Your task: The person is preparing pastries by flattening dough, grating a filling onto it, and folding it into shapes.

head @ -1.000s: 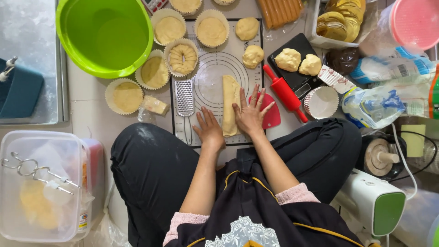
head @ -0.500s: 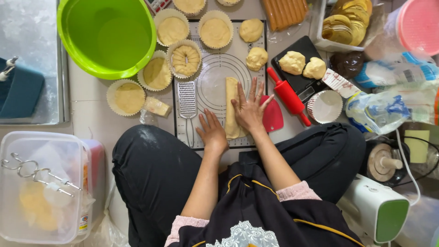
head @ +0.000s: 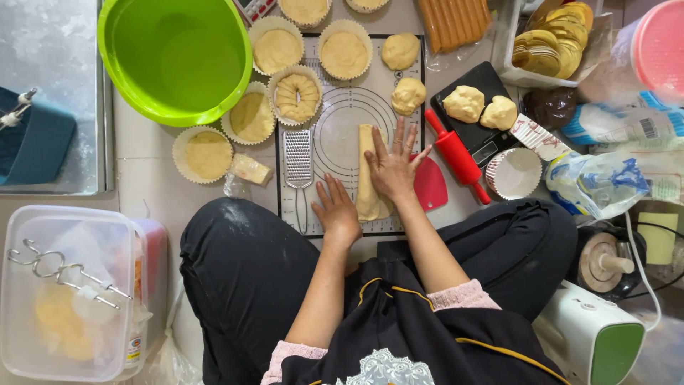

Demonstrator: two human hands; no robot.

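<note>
Pastry mat (head: 406,214), dough roll (head: 366,187) under right hand (head: 390,167).

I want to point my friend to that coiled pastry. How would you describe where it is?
Start at the big green bowl. Just right of its lower rim, paper cups of flat dough cluster by the baking mat. The coiled pastry fills the only cup holding a ridged spiral instead of a smooth disc.

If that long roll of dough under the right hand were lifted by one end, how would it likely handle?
The dough roll would probably sag or stretch: it looks soft and pale, flattening under the right hand. It lies flat on the baking mat, so pushed sideways it may roll. The left hand rests beside it, apart. It might also stick slightly.
</note>
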